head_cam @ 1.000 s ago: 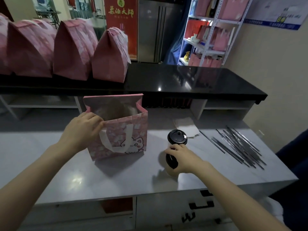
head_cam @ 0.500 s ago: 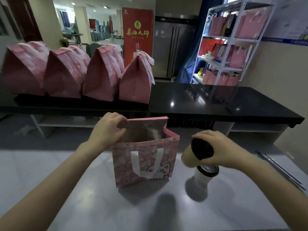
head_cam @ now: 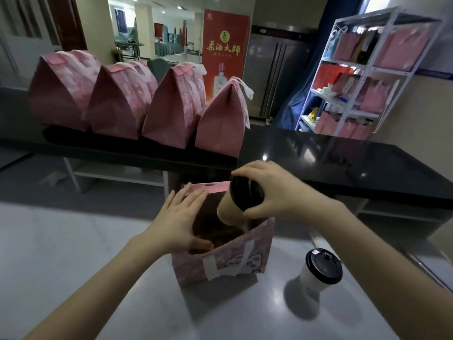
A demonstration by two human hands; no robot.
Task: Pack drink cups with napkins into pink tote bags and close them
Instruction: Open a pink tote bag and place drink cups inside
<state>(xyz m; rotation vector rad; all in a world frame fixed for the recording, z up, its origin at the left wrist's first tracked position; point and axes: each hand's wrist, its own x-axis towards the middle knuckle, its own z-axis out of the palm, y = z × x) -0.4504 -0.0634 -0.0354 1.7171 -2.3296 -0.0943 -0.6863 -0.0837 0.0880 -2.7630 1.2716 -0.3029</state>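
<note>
An open pink tote bag [head_cam: 235, 263] with a cartoon face stands on the grey worktop. My left hand [head_cam: 180, 222] lies spread across the bag's left rim, with the thumb on the near edge, and keeps the mouth wide. My right hand [head_cam: 272, 190] grips a tan drink cup [head_cam: 229, 208] by its black lid, tilted, with its base just inside the bag's mouth. A second cup [head_cam: 316, 272], white with a black lid, stands on the worktop right of the bag. The inside of the bag is dark.
Several closed pink tote bags [head_cam: 169, 104] stand in a row on the black counter [head_cam: 343, 163] behind. A white shelf rack [head_cam: 362, 77] with more pink bags is at the back right. The grey worktop [head_cam: 73, 253] stretches left and in front of the bag.
My right hand has lifted the tan cup from the worktop and carried it left over the bag's mouth. My left hand has shifted from the back rim to the left rim.
</note>
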